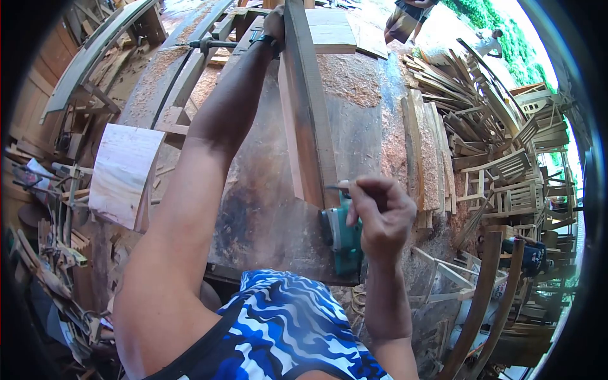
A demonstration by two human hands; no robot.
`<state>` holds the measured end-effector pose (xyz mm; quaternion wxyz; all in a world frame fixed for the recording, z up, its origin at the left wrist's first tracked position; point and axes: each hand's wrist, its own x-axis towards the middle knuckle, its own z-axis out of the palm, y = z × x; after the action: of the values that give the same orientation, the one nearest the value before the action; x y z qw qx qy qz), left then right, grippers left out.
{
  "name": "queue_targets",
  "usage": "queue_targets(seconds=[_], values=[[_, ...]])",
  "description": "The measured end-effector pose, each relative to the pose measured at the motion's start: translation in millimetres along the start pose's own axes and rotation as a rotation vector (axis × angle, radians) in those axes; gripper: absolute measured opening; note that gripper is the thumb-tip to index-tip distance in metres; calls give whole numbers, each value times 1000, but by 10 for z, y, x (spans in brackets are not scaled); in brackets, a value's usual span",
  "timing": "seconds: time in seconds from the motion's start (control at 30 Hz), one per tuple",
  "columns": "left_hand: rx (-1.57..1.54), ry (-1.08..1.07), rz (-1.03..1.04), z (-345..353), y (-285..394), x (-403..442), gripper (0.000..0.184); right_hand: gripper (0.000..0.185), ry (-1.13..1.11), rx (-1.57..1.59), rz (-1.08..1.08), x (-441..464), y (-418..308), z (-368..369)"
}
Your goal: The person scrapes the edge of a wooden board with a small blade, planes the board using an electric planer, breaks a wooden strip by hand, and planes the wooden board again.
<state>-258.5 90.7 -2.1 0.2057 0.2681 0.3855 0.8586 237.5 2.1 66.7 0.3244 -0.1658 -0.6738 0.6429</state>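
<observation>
The squared wooden beam [310,101] runs lengthwise above the table [250,209], its near end beside the green power tool [345,237]. Any marking on the tool's housing is too small to read. The right hand [382,209] is narrow, fingers curled, pinching a thin rod [341,187] at the beam's near end; the rod's type cannot be determined. The left hand [274,26] is against the left side of the beam's far end; its fingers are partly hidden, so its closure cannot be determined. A band [266,39] encircles the left wrist.

Left of the beam: a bar clamp [215,44] and a pale wood block [126,174]. Right: long boards [415,152], then wooden chairs [516,190]. Wood shavings [348,79] cover part of the table. The right hand partly covers the power tool. Two people in the background are partly cut off or obscured.
</observation>
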Motion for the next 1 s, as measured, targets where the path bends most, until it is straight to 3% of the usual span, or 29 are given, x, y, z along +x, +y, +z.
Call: queue_targets(seconds=[0.13,0.3,0.57,0.8,1.0], values=[[11,28,-1,-65,-81,47,30,8,31,10,34,-133,25,5],[12,31,-12,-54,-150,107,29,9,46,-4,25,342,16,190],[18,75,-5,-181,-208,171,28,7,51,-16,47,-7,-1,45],[18,75,-29,-204,-294,224,28,9,32,-14,60,392,24,157],[16,83,-40,-278,-352,265,27,9,49,-3,73,151,18,147]])
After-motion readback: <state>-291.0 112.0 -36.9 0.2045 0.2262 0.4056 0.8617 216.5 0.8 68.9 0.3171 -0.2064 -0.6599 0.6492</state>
